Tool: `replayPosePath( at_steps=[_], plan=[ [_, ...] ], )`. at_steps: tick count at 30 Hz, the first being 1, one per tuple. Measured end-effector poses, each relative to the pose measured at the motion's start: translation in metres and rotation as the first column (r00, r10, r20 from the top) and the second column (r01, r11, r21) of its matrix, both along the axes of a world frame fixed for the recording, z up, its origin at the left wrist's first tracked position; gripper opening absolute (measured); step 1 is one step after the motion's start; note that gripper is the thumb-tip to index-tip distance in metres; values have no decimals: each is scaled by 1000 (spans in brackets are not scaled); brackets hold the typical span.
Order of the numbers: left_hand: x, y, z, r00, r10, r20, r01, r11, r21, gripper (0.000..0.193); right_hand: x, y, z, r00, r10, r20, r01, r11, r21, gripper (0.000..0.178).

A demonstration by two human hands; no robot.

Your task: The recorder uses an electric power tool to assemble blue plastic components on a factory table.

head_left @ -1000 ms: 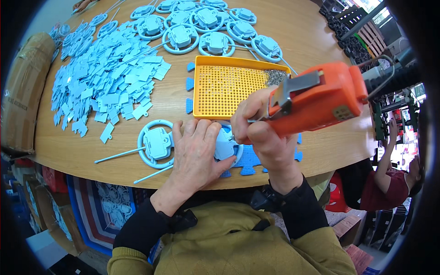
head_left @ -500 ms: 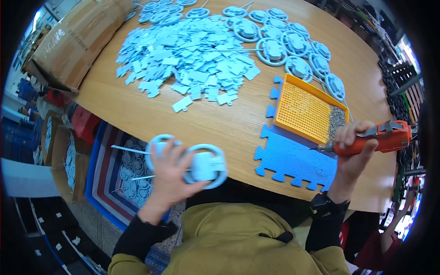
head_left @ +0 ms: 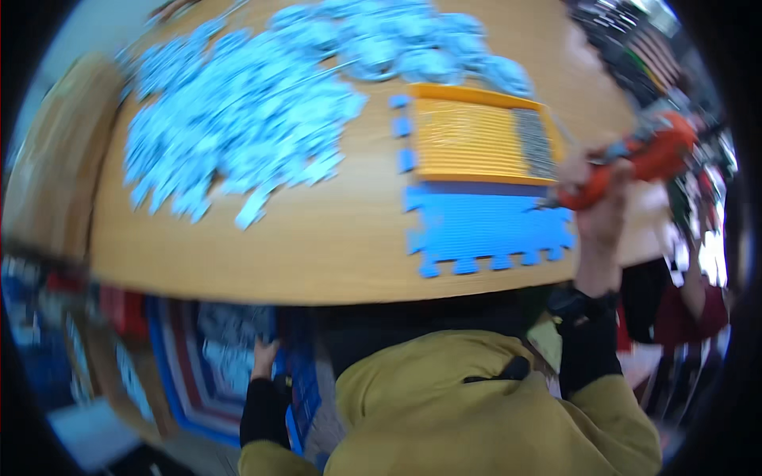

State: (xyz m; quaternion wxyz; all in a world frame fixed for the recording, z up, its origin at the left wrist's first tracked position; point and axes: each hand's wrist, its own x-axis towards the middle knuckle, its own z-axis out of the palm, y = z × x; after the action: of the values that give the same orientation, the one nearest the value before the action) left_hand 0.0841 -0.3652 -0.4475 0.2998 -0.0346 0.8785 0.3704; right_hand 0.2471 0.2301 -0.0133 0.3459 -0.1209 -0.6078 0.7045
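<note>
My right hand (head_left: 605,208) is wrapped round an orange-red power screwdriver (head_left: 663,159), its bit pointing left over the blue foam mat (head_left: 492,226). Below the table's front edge, my left hand (head_left: 264,358) reaches down to the blue-rimmed crate (head_left: 168,357) at the left. Pale blue parts (head_left: 226,361) lie in the crate beside that hand. Its fingers are smeared and partly hidden, so I cannot make out whether it holds any part. A yellow tray (head_left: 476,143) of small holes, with grey screws (head_left: 536,143) at its right end, lies at the mat's far side.
A heap of flat light blue pieces (head_left: 238,119) covers the table's (head_left: 341,254) left half. Round light blue assemblies (head_left: 429,63) crowd the far side. A cardboard box (head_left: 59,151) stands at the left edge. Another person's arm (head_left: 694,285) shows at the far right.
My left hand has moved from above the table edge, where it held two round light blue assemblies, down to the crate. The view has shifted; the screwdriver stays in my right hand.
</note>
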Motion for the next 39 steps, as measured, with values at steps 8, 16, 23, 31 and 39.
replayPosePath(
  at_steps=[8, 16, 23, 31, 39],
  plan=[
    [-73, -14, -81, 70, -980, -186, 767, 172, -618, 13, -2, -11, 3, 995, -84, -47, 87, 993, 78, 37],
    [-63, 70, -49, 250, -952, -178, 857, 303, -416, 15, 59, 6, 8, 968, -245, -63, 248, 968, 44, 41],
    [-32, 61, -15, 565, -823, -61, 788, 560, -258, 17, 53, 34, 8, 902, -421, -95, 430, 894, 123, 48],
    [3, 53, 88, 821, -566, 79, 571, 809, -138, 22, 50, 70, 22, 896, -414, -163, 429, 900, 74, 40],
    [0, 261, 453, 842, -538, 20, 526, 830, 187, 26, 38, 84, 8, 948, -315, -47, 316, 949, 23, 36]
  ],
)
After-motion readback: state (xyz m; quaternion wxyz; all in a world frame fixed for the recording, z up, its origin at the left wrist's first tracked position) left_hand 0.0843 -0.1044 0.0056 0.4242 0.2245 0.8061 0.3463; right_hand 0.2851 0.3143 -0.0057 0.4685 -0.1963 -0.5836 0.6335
